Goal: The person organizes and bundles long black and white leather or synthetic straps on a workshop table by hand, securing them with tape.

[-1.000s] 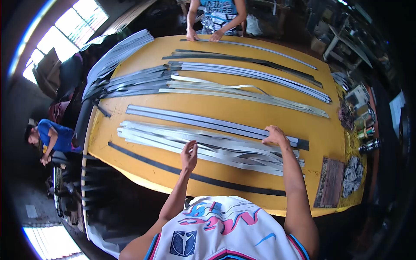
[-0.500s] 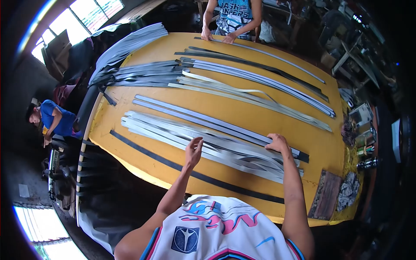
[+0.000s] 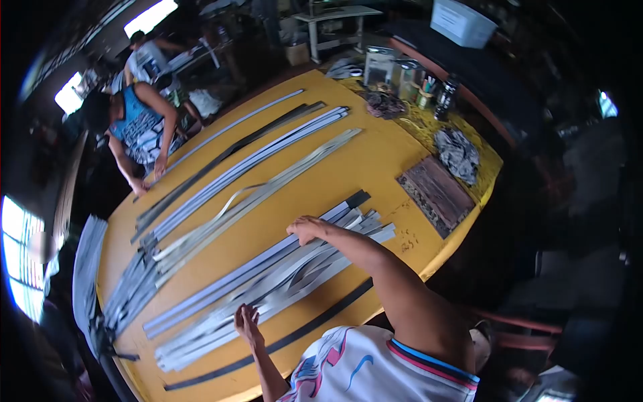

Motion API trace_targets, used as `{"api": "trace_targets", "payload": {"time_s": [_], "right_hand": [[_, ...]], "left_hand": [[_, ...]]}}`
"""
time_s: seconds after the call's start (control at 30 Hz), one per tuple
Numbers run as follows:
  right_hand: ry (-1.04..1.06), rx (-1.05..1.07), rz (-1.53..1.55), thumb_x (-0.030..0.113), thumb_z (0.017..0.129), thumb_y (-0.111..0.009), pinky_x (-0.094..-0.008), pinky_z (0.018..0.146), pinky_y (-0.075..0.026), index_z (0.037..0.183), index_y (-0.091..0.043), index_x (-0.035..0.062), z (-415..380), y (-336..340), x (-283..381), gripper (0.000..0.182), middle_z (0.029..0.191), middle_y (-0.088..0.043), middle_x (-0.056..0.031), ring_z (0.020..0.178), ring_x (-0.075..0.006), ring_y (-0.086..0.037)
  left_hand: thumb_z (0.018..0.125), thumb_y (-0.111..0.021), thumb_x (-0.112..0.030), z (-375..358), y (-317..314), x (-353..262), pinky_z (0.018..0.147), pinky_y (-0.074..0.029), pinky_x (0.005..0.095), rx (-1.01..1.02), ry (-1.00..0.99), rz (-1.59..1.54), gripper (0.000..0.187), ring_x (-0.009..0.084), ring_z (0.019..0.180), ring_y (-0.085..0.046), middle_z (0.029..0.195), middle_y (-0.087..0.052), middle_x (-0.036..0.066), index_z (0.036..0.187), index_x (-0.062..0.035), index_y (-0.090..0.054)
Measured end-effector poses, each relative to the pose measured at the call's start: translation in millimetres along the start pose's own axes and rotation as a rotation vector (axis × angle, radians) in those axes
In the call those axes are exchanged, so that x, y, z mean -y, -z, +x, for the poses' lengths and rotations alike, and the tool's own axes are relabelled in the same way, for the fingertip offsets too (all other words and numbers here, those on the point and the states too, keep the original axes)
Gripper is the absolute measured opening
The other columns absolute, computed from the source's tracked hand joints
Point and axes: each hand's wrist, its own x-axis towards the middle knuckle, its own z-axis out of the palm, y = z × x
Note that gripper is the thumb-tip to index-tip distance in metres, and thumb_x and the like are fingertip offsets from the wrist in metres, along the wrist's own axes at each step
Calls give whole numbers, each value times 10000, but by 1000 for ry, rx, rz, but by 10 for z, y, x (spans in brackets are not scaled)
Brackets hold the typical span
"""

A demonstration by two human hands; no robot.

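Note:
My left hand (image 3: 248, 323) hovers at the near edge of a bundle of pale grey flat strips (image 3: 181, 350), its fingers loosely bent and apart, holding nothing. My right hand (image 3: 308, 230) is over the far side of that bundle, fingers curled down on the grey strips (image 3: 231, 277) with a dark lengthwise band; its fingertips are partly hidden. Several pale strips bow upward between my two hands. Closest to me, a single black strip (image 3: 308, 323) lies along the table's near edge.
On the yellow table (image 3: 395, 174) lie cream strips (image 3: 288, 179), more grey strips (image 3: 261, 161) and dark strips (image 3: 234, 149). A brown board (image 3: 437, 193), crumpled grey cloth (image 3: 458, 155) and jars (image 3: 406, 79) are at the right end. A co-worker (image 3: 144, 127) bends over the far left side.
The view has swung to the right, so the table appears turned. My right hand has shifted along the grey strips, away from their dark end. My left hand stays free beside the bundle.

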Motion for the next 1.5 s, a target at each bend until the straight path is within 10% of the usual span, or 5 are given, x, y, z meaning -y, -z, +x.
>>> {"api": "trace_targets", "payload": {"time_s": [0.67,0.87,1.37,1.43,1.5], "right_hand": [[49,77,25,198,584,-749,-414,802,-552,1095,-715,77,235,39,-43,526,1016,-728,-132,945,-309,-687],[54,54,81,238,681,-702,-414,841,-546,1110,-713,77,202,879,622,458,1022,-731,-160,967,-314,-693],[75,-217,12,172,703,-637,-440,868,-520,1054,-698,29,-2090,1588,2039,384,969,-708,-190,969,-344,-675],[-6,-203,128,152,719,-633,-429,881,-518,1130,-689,36,-2413,1416,1954,430,997,-710,-182,990,-334,-670],[-94,-244,185,139,730,-630,-418,887,-520,1157,-687,41,-2731,1278,1968,442,1017,-712,-177,994,-336,-669]], "left_hand": [[984,-618,-288,-46,-257,-183,759,-560,343,66,85,-34,267,215,925,-697,1026,-707,102,1156,-84,-630],[871,-582,-705,301,-325,-303,899,-527,437,235,417,-363,878,316,1120,-634,1242,-634,186,1327,37,-470],[974,-492,-57,1351,1172,-678,1088,-458,396,-355,-61,-1054,390,236,1178,-608,1311,-619,151,1347,45,-544],[955,-504,-87,1769,1935,-164,1106,-441,439,683,-424,-1004,417,276,1191,-601,1322,-609,171,1347,49,-540],[958,-503,-114,1600,1926,-529,1108,-438,438,-262,-146,-1050,432,284,1193,-599,1329,-599,183,1356,53,-524]]}}
